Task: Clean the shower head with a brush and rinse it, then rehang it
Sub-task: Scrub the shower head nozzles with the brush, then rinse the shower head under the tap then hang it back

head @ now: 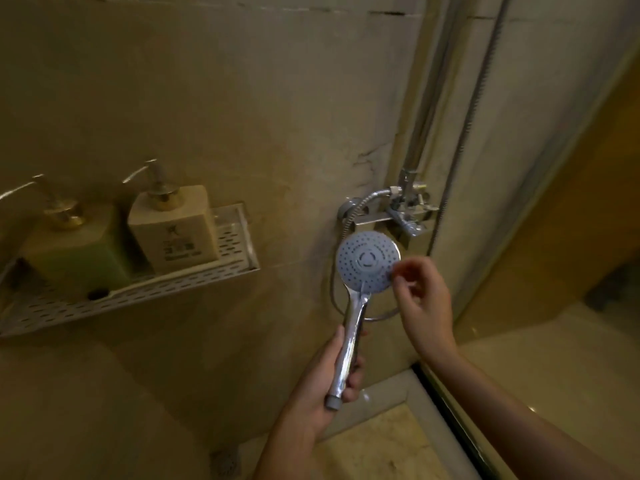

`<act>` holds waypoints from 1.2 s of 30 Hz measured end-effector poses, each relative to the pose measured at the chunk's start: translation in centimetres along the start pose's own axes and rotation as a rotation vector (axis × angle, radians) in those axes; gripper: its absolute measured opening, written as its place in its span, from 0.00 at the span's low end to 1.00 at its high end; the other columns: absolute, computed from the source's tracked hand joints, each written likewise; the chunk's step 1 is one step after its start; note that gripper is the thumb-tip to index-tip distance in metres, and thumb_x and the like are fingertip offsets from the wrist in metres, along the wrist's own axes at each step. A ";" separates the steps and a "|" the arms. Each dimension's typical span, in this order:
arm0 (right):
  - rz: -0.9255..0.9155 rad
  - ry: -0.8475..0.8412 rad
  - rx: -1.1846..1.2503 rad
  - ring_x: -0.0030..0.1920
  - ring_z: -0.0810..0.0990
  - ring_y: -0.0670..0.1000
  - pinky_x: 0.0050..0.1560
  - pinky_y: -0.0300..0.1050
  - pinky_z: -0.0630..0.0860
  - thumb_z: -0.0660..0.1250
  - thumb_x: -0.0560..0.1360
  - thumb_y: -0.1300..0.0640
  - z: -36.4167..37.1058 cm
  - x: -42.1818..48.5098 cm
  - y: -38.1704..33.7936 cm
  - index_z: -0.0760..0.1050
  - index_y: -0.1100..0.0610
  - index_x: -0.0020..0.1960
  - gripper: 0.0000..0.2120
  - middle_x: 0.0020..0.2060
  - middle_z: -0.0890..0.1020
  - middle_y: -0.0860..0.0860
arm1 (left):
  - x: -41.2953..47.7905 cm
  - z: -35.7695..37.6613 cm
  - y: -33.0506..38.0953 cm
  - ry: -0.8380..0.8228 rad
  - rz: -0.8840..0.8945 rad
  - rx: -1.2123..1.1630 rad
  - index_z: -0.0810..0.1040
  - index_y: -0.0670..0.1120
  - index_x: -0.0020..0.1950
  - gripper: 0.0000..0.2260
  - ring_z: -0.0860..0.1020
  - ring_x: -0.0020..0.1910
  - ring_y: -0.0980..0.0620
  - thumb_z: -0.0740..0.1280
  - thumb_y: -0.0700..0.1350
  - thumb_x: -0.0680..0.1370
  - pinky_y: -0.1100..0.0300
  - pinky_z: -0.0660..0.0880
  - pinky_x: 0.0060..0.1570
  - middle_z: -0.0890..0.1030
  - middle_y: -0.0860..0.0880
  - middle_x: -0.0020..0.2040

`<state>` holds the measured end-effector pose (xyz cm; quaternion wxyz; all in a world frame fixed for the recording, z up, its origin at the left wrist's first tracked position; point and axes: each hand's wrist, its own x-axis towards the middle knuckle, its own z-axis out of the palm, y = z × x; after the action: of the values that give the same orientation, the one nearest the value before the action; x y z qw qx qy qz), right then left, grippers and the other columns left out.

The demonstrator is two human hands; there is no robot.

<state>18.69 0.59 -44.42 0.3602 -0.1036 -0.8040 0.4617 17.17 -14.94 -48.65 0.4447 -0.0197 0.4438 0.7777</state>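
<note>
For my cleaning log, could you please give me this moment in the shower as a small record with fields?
shower head: off its holder, spray face toward the camera
left hand: gripping the chrome handle
right hand: fingertips at the right rim of the spray face; no brush discernible
water: none seen flowing
faucet: on the wall behind the head
shelf: perforated, holding two pump bottles
</note>
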 end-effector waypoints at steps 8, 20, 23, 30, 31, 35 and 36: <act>0.525 -0.248 0.271 0.47 0.79 0.50 0.51 0.48 0.75 0.64 0.77 0.48 -6.5 -2.2 1.6 0.77 0.53 0.55 0.12 0.47 0.82 0.54 | 3.2 8.4 -1.2 -0.122 0.087 0.292 0.76 0.42 0.47 0.18 0.68 0.19 0.59 0.58 0.56 0.78 0.70 0.60 0.15 0.74 0.49 0.29; 0.443 -0.107 0.393 0.37 0.80 0.52 0.43 0.49 0.78 0.63 0.78 0.58 -14.3 7.3 -1.1 0.75 0.61 0.47 0.07 0.35 0.81 0.54 | 8.0 18.1 2.7 -0.006 0.581 0.874 0.77 0.46 0.32 0.19 0.75 0.27 0.51 0.60 0.54 0.78 0.62 0.70 0.28 0.77 0.48 0.27; 0.484 -0.015 0.667 0.36 0.78 0.51 0.49 0.52 0.77 0.62 0.78 0.62 -14.7 11.4 -2.6 0.71 0.58 0.48 0.00 0.34 0.76 0.53 | 7.7 19.1 7.4 0.077 0.874 1.109 0.79 0.49 0.38 0.11 0.79 0.34 0.56 0.62 0.44 0.79 0.67 0.74 0.35 0.80 0.52 0.33; 0.419 0.042 0.918 0.26 0.71 0.45 0.32 0.40 0.73 0.69 0.74 0.60 -16.5 22.4 -8.0 0.70 0.55 0.51 0.09 0.31 0.73 0.48 | 5.8 21.8 24.3 0.500 1.572 1.447 0.75 0.50 0.60 0.16 0.76 0.58 0.51 0.57 0.50 0.76 0.49 0.71 0.59 0.78 0.50 0.60; 0.389 0.020 0.918 0.25 0.71 0.45 0.30 0.40 0.73 0.70 0.73 0.59 -16.9 23.9 -8.9 0.70 0.55 0.52 0.11 0.31 0.73 0.48 | 5.3 22.4 26.7 0.604 1.636 1.510 0.73 0.50 0.63 0.18 0.74 0.61 0.49 0.55 0.52 0.75 0.47 0.66 0.62 0.76 0.49 0.63; 0.272 -0.027 0.916 0.29 0.74 0.46 0.34 0.41 0.76 0.71 0.73 0.59 -18.3 29.2 -12.6 0.73 0.57 0.57 0.14 0.33 0.75 0.50 | 3.5 25.1 35.1 0.964 1.807 1.699 0.67 0.53 0.69 0.21 0.63 0.71 0.46 0.57 0.52 0.75 0.38 0.51 0.68 0.66 0.48 0.72; 0.233 -0.029 0.906 0.31 0.75 0.47 0.37 0.42 0.77 0.71 0.73 0.60 -18.4 30.5 -13.6 0.75 0.58 0.57 0.13 0.35 0.76 0.50 | 3.3 25.7 36.8 1.003 1.788 1.754 0.65 0.54 0.71 0.22 0.59 0.74 0.47 0.56 0.52 0.76 0.37 0.48 0.68 0.63 0.48 0.74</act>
<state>11.46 20.61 -12.76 0.3035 -0.0190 -0.5092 0.8051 -1.56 -2.30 -9.77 -0.5535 0.2828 0.7647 0.1698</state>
